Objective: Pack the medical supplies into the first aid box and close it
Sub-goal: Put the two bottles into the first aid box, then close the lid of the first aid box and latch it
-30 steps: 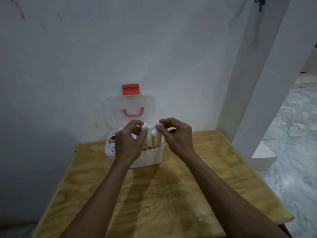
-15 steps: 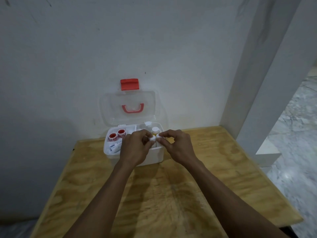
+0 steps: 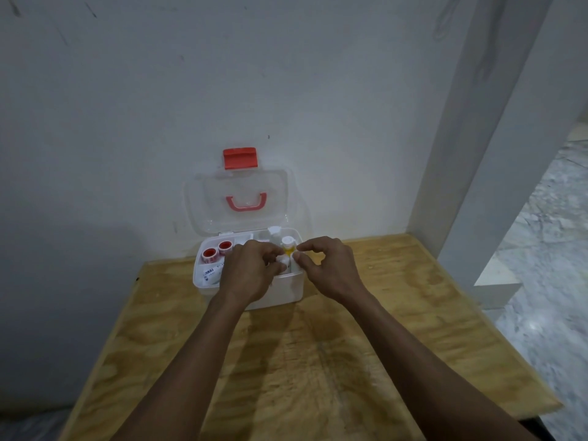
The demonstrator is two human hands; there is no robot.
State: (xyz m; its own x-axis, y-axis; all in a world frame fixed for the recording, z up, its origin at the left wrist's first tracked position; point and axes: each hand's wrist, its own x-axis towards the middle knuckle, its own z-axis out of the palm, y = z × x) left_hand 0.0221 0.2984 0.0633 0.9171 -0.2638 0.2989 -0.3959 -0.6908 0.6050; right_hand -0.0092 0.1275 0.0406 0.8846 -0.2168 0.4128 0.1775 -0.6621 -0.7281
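So, mid-frame, the first aid box (image 3: 286,289) sits on the counter (image 3: 318,361), lid upright; left hand (image 3: 251,275) and right hand (image 3: 331,268) each pinch an upright white bottle (image 3: 283,260) inside it.

A wooden bench (image 3: 318,361) with a yellowish plywood grain is set against a plain whitish wall (image 3: 159,106), on which a few dark scuffs and streaks are seen. To the right, a white pillar (image 3: 496,154) is stood at the bench's far corner, with a low white step (image 3: 499,291) at its foot. Beyond it, a grey mottled marble floor (image 3: 547,265) is shown. The scene is dimly lit, and a soft shadow is cast on the wall at lower left.
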